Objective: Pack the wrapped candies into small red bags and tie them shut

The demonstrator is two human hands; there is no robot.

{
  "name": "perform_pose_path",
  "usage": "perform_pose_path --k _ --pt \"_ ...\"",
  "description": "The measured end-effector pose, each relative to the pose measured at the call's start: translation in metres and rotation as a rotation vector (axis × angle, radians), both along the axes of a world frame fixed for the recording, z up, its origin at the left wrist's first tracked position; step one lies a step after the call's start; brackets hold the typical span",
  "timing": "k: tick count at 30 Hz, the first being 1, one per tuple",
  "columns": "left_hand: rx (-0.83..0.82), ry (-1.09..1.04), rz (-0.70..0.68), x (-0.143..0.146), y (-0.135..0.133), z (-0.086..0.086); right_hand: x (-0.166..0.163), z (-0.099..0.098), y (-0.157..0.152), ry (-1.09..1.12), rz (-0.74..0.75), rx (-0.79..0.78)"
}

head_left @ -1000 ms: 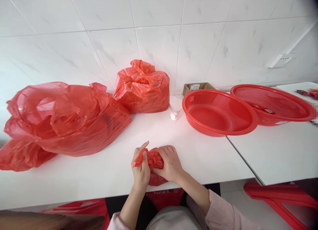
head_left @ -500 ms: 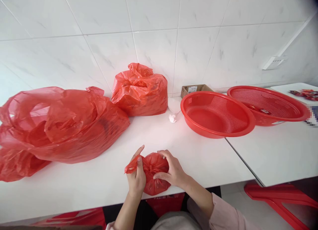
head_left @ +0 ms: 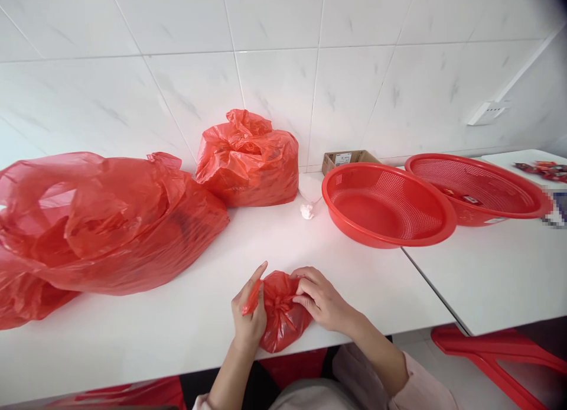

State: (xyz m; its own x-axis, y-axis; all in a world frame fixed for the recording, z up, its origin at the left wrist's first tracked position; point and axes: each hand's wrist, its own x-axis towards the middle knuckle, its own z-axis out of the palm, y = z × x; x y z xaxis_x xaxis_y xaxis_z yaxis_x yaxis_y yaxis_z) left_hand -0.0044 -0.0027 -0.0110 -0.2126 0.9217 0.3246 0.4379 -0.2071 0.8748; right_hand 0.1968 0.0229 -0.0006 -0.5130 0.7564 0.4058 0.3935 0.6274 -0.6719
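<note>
At six o'clock on the white table, close to its front edge, the small red bag sits between both hands. The left hand pinches a twisted strip of the bag's neck, and the right hand clasps the gathered top. To my eye the twist needs steady pull on the strip while the other fingers pin the gather, or it may slacken. A large red bag lies at nine o'clock and another bag at twelve. Two red baskets sit at two, and a white tiled wall stands behind.
</note>
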Motion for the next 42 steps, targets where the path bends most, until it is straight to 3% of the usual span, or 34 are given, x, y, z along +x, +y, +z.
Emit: perform_pose_path --k 3,9,24,42 --pt "0.024 0.063 -0.043 0.005 0.001 -0.003 -0.007 -0.005 -0.006 0.026 -0.104 0.006" --pt "-0.170 0.066 -0.086 0.011 0.001 -0.007 -0.034 -0.022 -0.020 0.028 -0.285 0.046" --pt "-0.256 0.119 -0.154 0.013 0.005 -0.005 -0.032 -0.032 -0.016 0.030 -0.253 0.093" --pt "-0.247 0.115 -0.182 0.014 0.002 -0.010 -0.029 -0.035 -0.018 0.022 -0.255 0.082"
